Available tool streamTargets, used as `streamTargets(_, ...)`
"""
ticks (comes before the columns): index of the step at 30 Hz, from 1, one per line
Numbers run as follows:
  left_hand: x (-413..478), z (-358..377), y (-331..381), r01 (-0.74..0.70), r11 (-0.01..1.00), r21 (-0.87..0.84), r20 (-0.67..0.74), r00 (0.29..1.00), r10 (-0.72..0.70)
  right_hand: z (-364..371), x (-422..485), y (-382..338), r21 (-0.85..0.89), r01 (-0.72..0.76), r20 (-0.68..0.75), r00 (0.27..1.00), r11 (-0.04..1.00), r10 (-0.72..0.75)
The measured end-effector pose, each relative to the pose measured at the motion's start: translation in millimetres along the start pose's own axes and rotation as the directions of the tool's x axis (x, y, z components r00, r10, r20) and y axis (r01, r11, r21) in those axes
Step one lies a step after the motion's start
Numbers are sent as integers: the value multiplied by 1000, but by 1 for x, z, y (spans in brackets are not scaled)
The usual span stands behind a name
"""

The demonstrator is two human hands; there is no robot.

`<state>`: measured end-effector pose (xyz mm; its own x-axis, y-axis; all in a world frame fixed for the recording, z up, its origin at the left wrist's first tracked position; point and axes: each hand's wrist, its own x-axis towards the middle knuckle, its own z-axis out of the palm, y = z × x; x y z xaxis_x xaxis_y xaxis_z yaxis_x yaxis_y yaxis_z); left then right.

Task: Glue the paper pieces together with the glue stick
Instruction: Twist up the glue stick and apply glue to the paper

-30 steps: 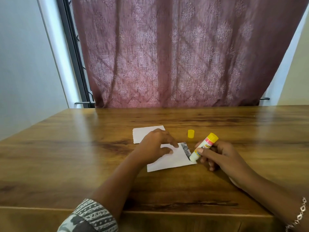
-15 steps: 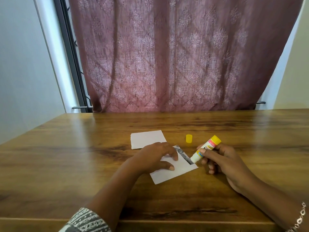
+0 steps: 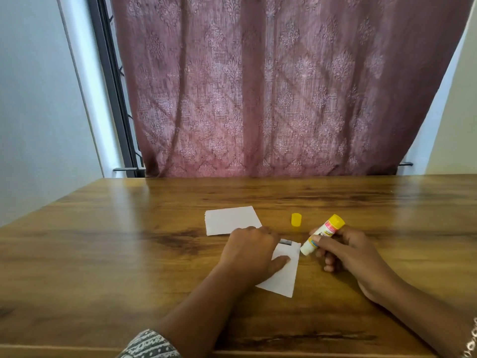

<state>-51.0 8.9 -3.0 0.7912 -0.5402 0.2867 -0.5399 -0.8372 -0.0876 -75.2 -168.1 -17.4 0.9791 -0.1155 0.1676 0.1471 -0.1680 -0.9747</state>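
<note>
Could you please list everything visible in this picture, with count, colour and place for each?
Glue stick: one, white body with yellow end, tilted in the right hand, its open tip at the nearer paper's right edge.
Glue cap: one, yellow, standing on the table beyond the glue stick.
Paper pieces: two, white; the nearer paper under the left hand, the farther paper lying flat beyond it.
Table: one, brown wood, across the foreground.
Curtain: one, dusty pink, patterned, behind the table.
Window frame: one, dark, left of the curtain.
Left hand: pressing down the nearer paper; patterned sleeve at the bottom edge.
Right hand: grip closed on the glue stick.
</note>
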Motion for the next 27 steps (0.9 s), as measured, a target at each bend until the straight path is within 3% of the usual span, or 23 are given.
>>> streamTargets(5,0,-2,-4,17,997,-73,36,999,-15,2,17,-6,-80,-15,24,1000,997,17)
streamTargets(13,3,-5,-1,15,998,60,100,995,-21,6,40,-4,-206,20,17,1000,978,-17)
streamTargets(27,6,-2,-5,68,997,-38,172,983,-60,12,50,4,-330,96,-33,993,939,-113)
